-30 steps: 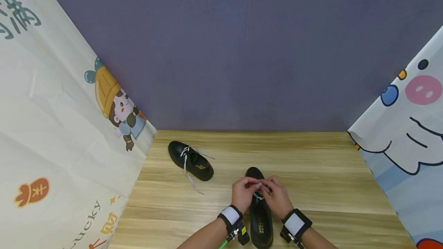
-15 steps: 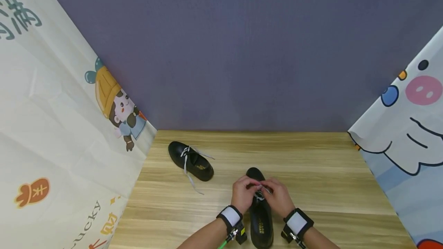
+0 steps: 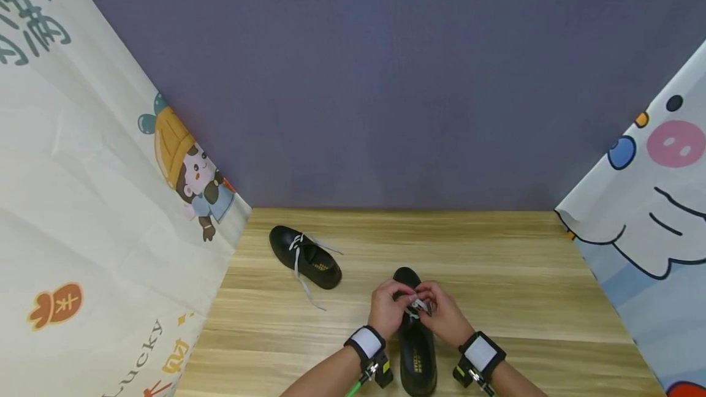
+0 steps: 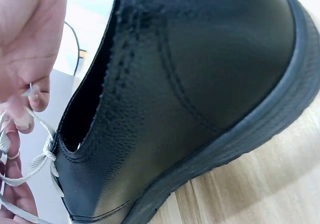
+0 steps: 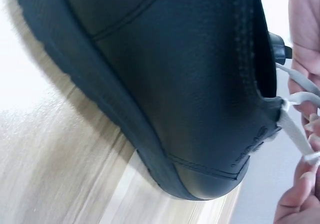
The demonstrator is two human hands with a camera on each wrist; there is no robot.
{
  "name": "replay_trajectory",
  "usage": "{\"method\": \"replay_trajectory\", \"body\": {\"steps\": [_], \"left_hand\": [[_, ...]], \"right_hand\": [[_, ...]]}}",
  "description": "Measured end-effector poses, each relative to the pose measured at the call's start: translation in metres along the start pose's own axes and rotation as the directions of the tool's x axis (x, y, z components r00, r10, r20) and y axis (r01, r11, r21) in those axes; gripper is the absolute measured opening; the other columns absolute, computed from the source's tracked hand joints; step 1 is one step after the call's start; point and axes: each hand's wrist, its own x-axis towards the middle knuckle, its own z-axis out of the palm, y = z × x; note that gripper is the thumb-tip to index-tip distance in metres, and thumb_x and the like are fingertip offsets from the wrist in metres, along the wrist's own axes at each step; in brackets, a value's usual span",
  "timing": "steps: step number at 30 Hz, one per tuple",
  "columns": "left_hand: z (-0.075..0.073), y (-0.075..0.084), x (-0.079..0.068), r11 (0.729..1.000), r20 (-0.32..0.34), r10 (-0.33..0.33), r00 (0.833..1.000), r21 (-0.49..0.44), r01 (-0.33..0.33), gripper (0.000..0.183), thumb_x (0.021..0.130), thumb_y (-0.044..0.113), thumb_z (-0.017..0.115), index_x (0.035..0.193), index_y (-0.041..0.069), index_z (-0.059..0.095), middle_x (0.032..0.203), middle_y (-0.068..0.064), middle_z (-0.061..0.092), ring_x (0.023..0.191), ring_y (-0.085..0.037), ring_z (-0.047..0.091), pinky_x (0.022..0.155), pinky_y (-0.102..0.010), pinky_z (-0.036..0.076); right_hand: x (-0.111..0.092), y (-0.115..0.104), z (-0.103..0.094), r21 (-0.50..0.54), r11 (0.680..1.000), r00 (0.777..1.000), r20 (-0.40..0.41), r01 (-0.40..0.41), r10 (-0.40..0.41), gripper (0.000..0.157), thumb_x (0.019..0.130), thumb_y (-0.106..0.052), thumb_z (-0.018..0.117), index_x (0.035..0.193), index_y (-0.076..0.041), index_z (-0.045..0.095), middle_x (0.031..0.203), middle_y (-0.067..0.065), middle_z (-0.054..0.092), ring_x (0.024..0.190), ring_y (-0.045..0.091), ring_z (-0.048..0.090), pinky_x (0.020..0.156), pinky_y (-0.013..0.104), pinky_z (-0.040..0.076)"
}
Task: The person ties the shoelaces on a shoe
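- Pinching the pale lace between thumb and fingertips, the left hand kept a narrow grip above the near shoe.
- The right hand held the lace too, its grip equally narrow, fingertips close beside those of the left.
- The near shoe, black, stood upright on the wood-grain bench, between the two wrists, toe pointing away from the person.
- In both wrist views the lace rose from the front of that shoe's opening into the fingers; the exact path of its loops could not be told.
- The far shoe, also black, sat upright to the left, well apart from the near one, its loose lace ends trailing onto the bench.
- A dark left wristband and right wristband each bore a white patch.
- A grey-purple panel rose behind the bench, with a printed sheet at the left.
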Motion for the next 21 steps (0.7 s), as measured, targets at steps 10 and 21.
{"method": "replay_trajectory", "body": {"steps": [10,21], "left_hand": [[0.003,-0.001,0.001,0.999,0.024,-0.032,0.999,-0.034,0.033,0.006,0.083,0.006,0.080,0.085,0.010,0.076,0.086,0.007,0.068,0.084,-0.004,0.062,0.080,-0.024,0.053],[0.000,0.001,0.001,0.991,0.036,-0.120,0.992,-0.046,0.122,0.003,0.088,0.009,0.077,0.090,0.009,0.079,0.087,0.006,0.069,0.082,-0.003,0.061,0.074,-0.021,0.052]], "right_hand": [[-0.001,0.001,0.007,-0.116,0.993,0.986,-0.165,0.020,-0.039,0.042,0.075,0.013,0.078,0.106,-0.006,0.058,0.087,-0.007,0.064,0.076,0.004,0.053,0.062,0.025,0.041],[-0.004,0.011,0.008,-0.214,0.951,0.946,-0.188,0.222,-0.263,0.029,0.081,0.005,0.075,0.098,-0.015,0.062,0.095,-0.008,0.067,0.088,0.005,0.062,0.071,0.029,0.053]]}}
